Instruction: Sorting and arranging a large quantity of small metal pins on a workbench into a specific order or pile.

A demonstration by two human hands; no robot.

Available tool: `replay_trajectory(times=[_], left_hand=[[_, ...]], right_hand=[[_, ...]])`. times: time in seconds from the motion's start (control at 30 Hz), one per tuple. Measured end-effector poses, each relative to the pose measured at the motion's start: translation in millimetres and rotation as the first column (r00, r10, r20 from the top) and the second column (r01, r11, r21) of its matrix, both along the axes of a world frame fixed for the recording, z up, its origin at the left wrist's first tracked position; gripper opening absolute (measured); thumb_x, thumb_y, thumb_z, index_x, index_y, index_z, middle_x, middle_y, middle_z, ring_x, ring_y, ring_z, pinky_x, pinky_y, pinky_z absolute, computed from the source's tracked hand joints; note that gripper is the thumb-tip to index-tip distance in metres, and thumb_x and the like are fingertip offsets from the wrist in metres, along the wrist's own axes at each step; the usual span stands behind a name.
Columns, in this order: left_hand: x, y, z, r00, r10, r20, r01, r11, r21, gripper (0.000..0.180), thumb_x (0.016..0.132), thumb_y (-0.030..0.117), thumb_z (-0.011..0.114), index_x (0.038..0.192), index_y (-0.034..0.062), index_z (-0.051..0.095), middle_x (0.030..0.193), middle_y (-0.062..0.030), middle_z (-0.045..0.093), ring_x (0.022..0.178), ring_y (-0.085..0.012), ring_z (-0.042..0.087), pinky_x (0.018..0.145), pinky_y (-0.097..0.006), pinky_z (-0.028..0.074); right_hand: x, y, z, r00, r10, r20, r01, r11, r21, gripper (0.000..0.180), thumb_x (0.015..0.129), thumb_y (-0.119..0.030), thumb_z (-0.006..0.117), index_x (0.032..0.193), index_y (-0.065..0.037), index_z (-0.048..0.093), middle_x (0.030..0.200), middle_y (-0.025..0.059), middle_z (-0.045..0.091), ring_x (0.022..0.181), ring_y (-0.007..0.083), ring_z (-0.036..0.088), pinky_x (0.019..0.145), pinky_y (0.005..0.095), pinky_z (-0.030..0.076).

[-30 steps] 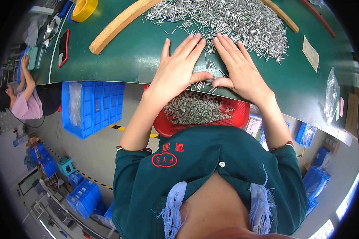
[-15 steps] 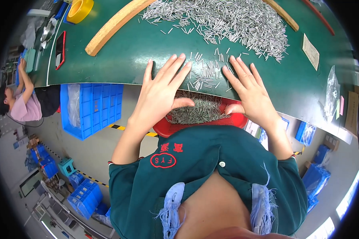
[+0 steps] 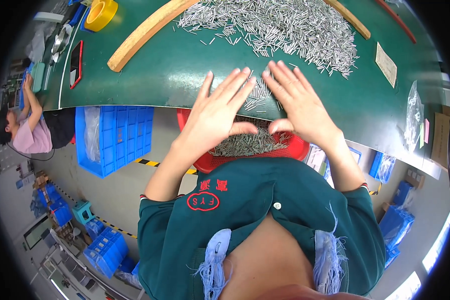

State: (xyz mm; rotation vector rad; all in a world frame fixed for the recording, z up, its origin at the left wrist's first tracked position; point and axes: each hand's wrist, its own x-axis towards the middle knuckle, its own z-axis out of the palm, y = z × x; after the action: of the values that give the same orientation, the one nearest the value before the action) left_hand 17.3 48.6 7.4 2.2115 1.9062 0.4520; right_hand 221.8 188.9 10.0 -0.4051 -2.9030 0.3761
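Note:
My left hand (image 3: 216, 110) lies flat near the front edge of the green table (image 3: 150, 85), fingers spread and pointing away from me. Opposite it, my right hand (image 3: 297, 102) is also open, its fingers stretched out over the tabletop. Between the two hands lies a small group of short metal pins (image 3: 258, 95), partly covered by the fingers. Below the table edge, under my thumbs, sits a red plastic basket (image 3: 299, 149) with many similar pins (image 3: 247, 142) in it. Farther back spreads a large heap of silver pins (image 3: 285, 30).
Two wooden bars (image 3: 145, 37) (image 3: 352, 20) flank the heap. Yellow tape (image 3: 101, 15) and a red-edged phone (image 3: 76, 65) lie at the left, a paper card (image 3: 386, 65) and clear plastic bag (image 3: 413, 117) at the right. A blue crate (image 3: 127, 137) stands left; a co-worker (image 3: 32, 130) is beyond.
Both hands have moved toward each other, the right one leftward and the left one rightward. The loose pins between them are now gathered into a narrower group, with fewer showing.

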Motion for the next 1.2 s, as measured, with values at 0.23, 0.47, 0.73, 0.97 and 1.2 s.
replay_trajectory(times=[0.23,0.47,0.73,0.97,1.2], left_hand=[[0,-3,2,0.995,0.101,0.011,-0.101,0.992,0.074,0.106,0.069,0.061,0.069,0.150,0.0003,0.036,0.156,-0.0154,0.037,0.144,-0.0290,0.036,0.117,-0.055,0.025],[12,-18,-2,0.998,0.049,0.045,-0.052,0.996,0.068,0.099,0.072,0.057,0.070,0.148,0.0001,0.040,0.152,-0.0131,0.043,0.142,-0.0293,0.040,0.116,-0.051,0.030],[1,-58,-22,0.921,-0.156,0.357,0.047,0.954,0.296,0.066,0.086,0.049,0.067,0.132,0.0021,0.059,0.141,-0.0144,0.055,0.135,-0.0291,0.049,0.113,-0.049,0.036],[5,-39,-15,0.990,0.048,0.132,-0.080,0.965,0.248,0.077,0.083,0.056,0.066,0.136,0.0005,0.056,0.140,-0.0142,0.057,0.132,-0.0306,0.053,0.111,-0.049,0.037],[-6,-29,-5,0.976,0.030,0.215,-0.104,0.935,0.338,0.064,0.088,0.048,0.066,0.135,0.0063,0.058,0.136,-0.0128,0.059,0.131,-0.0283,0.053,0.112,-0.050,0.037]], right_hand=[[-9,-1,6,0.998,0.045,-0.047,-0.047,0.998,-0.031,0.115,0.071,-0.077,0.051,0.152,0.001,0.029,0.156,0.0187,0.035,0.148,0.0300,0.029,0.122,0.0465,0.021],[-9,-14,4,0.987,0.158,-0.016,-0.159,0.980,-0.122,0.112,0.073,-0.070,0.059,0.152,0.003,0.027,0.155,0.0202,0.036,0.147,0.0308,0.030,0.122,0.0446,0.023],[5,-22,17,0.941,0.217,-0.258,-0.336,0.671,-0.661,0.086,0.088,-0.055,0.061,0.150,-0.001,0.035,0.154,0.0177,0.040,0.145,0.0331,0.034,0.121,0.0470,0.025],[-1,-14,10,0.995,0.096,-0.015,-0.098,0.980,-0.174,0.103,0.077,-0.066,0.060,0.151,0.001,0.033,0.155,0.0210,0.036,0.147,0.0335,0.030,0.121,0.0485,0.023],[3,-12,14,0.965,0.173,-0.199,-0.254,0.806,-0.535,0.097,0.081,-0.062,0.062,0.151,-0.002,0.033,0.152,0.0217,0.040,0.145,0.0351,0.034,0.120,0.0489,0.026]])
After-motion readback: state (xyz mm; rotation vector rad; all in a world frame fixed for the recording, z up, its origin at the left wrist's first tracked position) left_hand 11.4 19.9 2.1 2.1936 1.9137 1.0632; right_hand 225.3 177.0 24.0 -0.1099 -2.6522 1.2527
